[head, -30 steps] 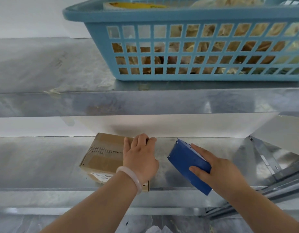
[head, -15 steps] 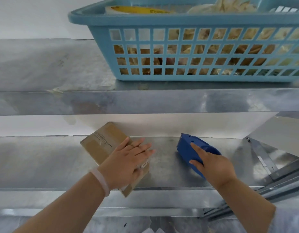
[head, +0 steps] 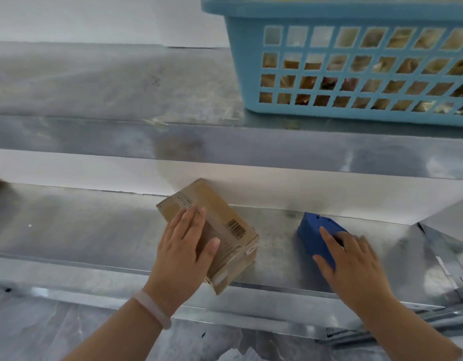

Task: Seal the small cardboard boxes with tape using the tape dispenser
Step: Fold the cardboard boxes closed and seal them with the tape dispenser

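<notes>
Cardboard box (head: 225,220) has turned under the flat, straight-fingered left hand (head: 185,246) on the shelf (head: 82,230) — probably a fresh side to tape; right hand (head: 355,261) grips the tape dispenser (head: 312,230), lowered at its 3 o'clock.

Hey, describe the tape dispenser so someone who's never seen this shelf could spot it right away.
Below the light blue basket on the upper shelf lies the lower metal shelf. On it, right of the cardboard box under the left hand, the tape dispenser sits gripped by the right hand. It is the only dark blue plastic thing there.
</notes>
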A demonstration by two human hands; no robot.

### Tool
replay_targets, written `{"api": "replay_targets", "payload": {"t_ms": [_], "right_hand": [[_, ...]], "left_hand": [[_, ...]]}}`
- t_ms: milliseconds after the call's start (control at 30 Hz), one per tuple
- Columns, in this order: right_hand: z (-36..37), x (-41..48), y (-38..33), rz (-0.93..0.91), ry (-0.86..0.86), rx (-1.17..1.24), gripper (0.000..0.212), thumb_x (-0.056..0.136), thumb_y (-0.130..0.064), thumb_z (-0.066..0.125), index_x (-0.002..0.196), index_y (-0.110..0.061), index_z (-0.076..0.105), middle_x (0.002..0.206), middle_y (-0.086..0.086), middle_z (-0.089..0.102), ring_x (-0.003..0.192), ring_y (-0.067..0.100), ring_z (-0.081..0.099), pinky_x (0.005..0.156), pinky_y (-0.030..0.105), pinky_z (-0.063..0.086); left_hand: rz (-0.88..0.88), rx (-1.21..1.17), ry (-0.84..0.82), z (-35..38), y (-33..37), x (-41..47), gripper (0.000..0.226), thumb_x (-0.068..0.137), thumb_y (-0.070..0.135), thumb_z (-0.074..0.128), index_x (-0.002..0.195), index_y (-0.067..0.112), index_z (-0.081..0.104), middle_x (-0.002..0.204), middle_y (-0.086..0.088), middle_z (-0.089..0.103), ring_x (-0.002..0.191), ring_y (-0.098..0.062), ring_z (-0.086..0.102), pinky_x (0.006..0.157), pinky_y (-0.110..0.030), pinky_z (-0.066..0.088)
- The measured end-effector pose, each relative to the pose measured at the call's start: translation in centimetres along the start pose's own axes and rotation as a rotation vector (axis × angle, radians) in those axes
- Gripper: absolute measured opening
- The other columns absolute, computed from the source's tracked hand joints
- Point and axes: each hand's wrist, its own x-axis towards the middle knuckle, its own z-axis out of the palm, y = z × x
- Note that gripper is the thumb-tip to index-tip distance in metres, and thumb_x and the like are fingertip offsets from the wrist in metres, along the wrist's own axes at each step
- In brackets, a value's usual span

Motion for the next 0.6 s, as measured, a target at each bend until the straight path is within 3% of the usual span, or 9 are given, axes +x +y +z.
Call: {"api": "replay_targets", "payload": {"t_ms": [67,133,200,267,333,400,533,600], "right_hand": [[-1.2,0.2,-1.6,-0.012,0.053,0.059,0.063,0.087,-0.041,0.063,0.140,-0.010,0.049,0.127,0.013,0.056,0.115,0.033,0.054,0.107,0.052,0.039],[-3.2,0.4,-4.4,-0.019,0.041,0.229,0.056,0.095,-0.036,0.051,0.144,-0.010,0.042,0.143,0.011,0.046,0.130,0.030,0.043,0.111,0.041,0.030],[-5.2,0.5,-7.7,0.015,-0.089,0.463,0.062,0.099,-0.039,0.043,0.153,-0.021,0.020,0.159,0.001,0.022,0.145,0.020,0.020,0.115,0.030,0.014],[-6.2,0.5,-11.0,0.116,-0.284,0.698,0.071,0.098,-0.049,0.037,0.154,-0.032,-0.003,0.161,-0.013,-0.001,0.148,0.011,0.002,0.117,0.031,0.008],[-6.2,0.9,-13.6,0.248,-0.389,0.951,0.078,0.097,-0.053,0.040,0.152,-0.036,-0.011,0.161,-0.014,0.001,0.147,0.013,0.009,0.117,0.037,0.016],[-6.0,1.9,-15.2,0.402,-0.386,1.138,0.086,0.092,-0.057,0.050,0.152,-0.038,-0.009,0.159,-0.009,0.012,0.143,0.017,0.024,0.115,0.043,0.028],[-5.7,4.1,-15.7,0.504,-0.303,1.157,0.108,0.077,-0.062,0.068,0.153,-0.035,-0.003,0.158,-0.004,0.019,0.142,0.022,0.029,0.110,0.043,0.032],[-5.5,4.7,-15.6,0.470,-0.316,1.081,0.112,0.073,-0.061,0.072,0.153,-0.034,-0.001,0.153,-0.002,0.028,0.135,0.022,0.038,0.106,0.042,0.039]], "left_hand": [[0.009,-0.006,0.057,-1.0,-1.1,1.7,0.075,0.087,0.067,0.020,0.151,0.028,0.023,0.159,0.011,0.015,0.148,-0.012,0.007,0.119,-0.036,0.009],[-0.026,0.040,0.074,-2.0,-2.4,3.8,0.066,0.088,0.059,0.035,0.148,0.030,0.032,0.159,0.006,0.021,0.147,-0.017,0.013,0.117,-0.036,0.011],[-0.110,0.086,-0.030,-2.8,-3.2,5.4,0.066,0.089,0.058,0.047,0.148,0.033,0.031,0.159,0.005,0.022,0.146,-0.020,0.015,0.118,-0.039,0.016],[-0.195,0.089,-0.115,-3.3,-3.0,5.9,0.071,0.084,0.062,0.053,0.146,0.035,0.032,0.153,0.004,0.031,0.139,-0.023,0.026,0.114,-0.040,0.026],[-0.219,0.174,-0.086,-3.5,-2.3,5.5,0.077,0.075,0.074,0.054,0.141,0.039,0.036,0.135,0.002,0.045,0.127,-0.024,0.041,0.103,-0.040,0.038],[-0.248,0.232,-0.102,-3.4,-1.6,4.9,0.086,0.067,0.084,0.050,0.139,0.041,0.032,0.125,-0.001,0.046,0.120,-0.025,0.046,0.098,-0.040,0.042],[-0.500,-0.258,-0.124,-1.6,-2.1,5.1,0.114,0.054,0.091,0.053,0.146,0.030,0.027,0.132,-0.005,0.048,0.119,-0.026,0.051,0.101,-0.043,0.045],[-0.511,-0.371,-0.124,-0.9,-2.3,5.0,0.104,0.060,0.085,0.059,0.142,0.027,0.034,0.122,0.000,0.058,0.107,-0.020,0.059,0.093,-0.038,0.050]]}}
